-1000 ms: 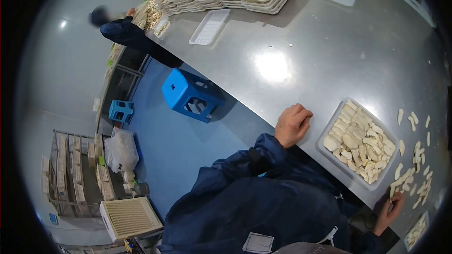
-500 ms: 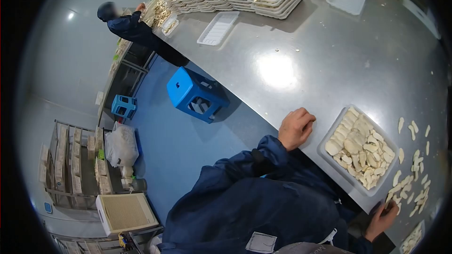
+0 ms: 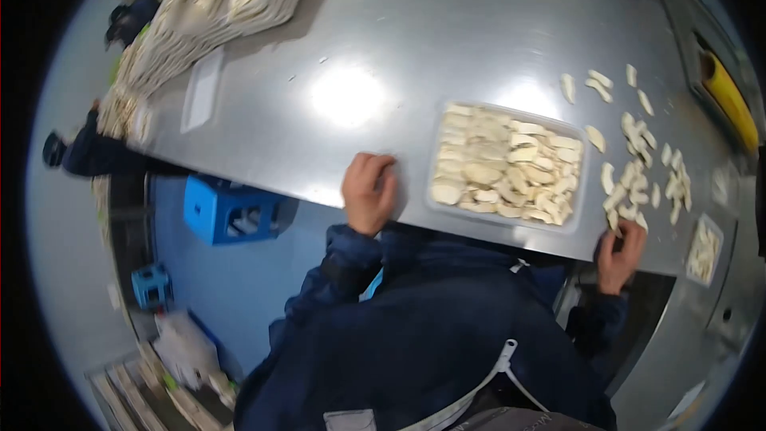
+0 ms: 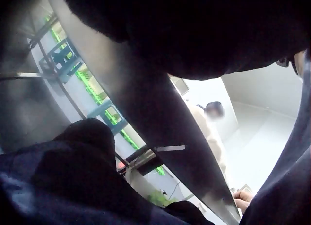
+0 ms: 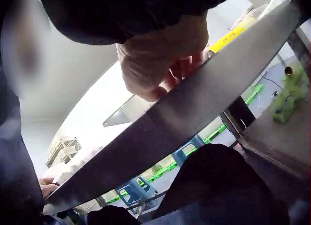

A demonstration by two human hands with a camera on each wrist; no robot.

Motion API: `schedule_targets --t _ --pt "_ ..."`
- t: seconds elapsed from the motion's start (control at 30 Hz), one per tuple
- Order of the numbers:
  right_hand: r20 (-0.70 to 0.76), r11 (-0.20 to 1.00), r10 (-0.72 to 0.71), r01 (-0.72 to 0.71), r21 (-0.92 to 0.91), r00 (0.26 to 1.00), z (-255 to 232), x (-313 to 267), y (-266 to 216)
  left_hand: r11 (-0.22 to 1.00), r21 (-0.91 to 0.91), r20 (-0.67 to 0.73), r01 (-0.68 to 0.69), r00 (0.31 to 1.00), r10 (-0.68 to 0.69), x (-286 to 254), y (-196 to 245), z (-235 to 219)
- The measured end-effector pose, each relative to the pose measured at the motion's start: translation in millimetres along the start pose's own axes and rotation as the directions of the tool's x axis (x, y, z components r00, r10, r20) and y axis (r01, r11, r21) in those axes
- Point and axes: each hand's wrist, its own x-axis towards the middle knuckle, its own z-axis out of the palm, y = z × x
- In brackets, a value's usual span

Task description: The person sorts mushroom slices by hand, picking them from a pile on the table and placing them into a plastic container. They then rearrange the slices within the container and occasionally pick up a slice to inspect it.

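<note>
A clear plastic tray (image 3: pixel 432 183) full of pale, mushroom-like slices (image 3: pixel 511 164) lies near the front edge of the metal table, between my two hands. My left hand (image 3: pixel 369 194) rests at that edge, left of the tray, its fingers loosely bent and nothing in them. To the tray's right, my right hand (image 3: pixel 622 259) has its fingertips right at the nearest of the loose slices (image 3: pixel 630 183) scattered there. In the right wrist view the fingers (image 5: pixel 182 69) bend loosely over the table edge, with no slice showing between them. The left wrist view mostly shows dark sleeve.
Stacked trays of slices (image 3: pixel 255 0) stand at the far left, with a white tray (image 3: pixel 203 89) before them. A smaller filled tray (image 3: pixel 705 250) sits at the right. Blue stools (image 3: pixel 227 209) stand on the floor. Another person (image 3: pixel 96 144) works along the table's left end.
The head view has swung right, so the tray and both hands appear further left. My left hand keeps its place at the edge; my right fingertips stay close to the loose slices.
</note>
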Motion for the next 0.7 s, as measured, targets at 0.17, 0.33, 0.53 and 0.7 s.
schedule_targets --t 0.17,0.33,0.53,0.7 --pt "-0.041 0.999 0.044 -0.043 0.021 0.998 2 1 -1 0.998 -0.042 -0.005 0.052 0.999 -0.052 -1 4 6" --pt "-0.089 1.0 0.004 -0.004 0.001 0.996 5 3 -5 1.0 -0.001 -0.008 0.007 1.0 -0.007 2 5 0" --pt "-0.043 0.999 -0.018 0.019 0.026 0.999 10 -8 19 0.998 0.039 0.015 -0.051 0.999 0.05 2 0 -2" --pt "0.003 0.997 0.069 -0.069 0.044 0.998 13 -13 27 0.999 0.033 -0.049 -0.027 0.998 0.029 2 3 -2"
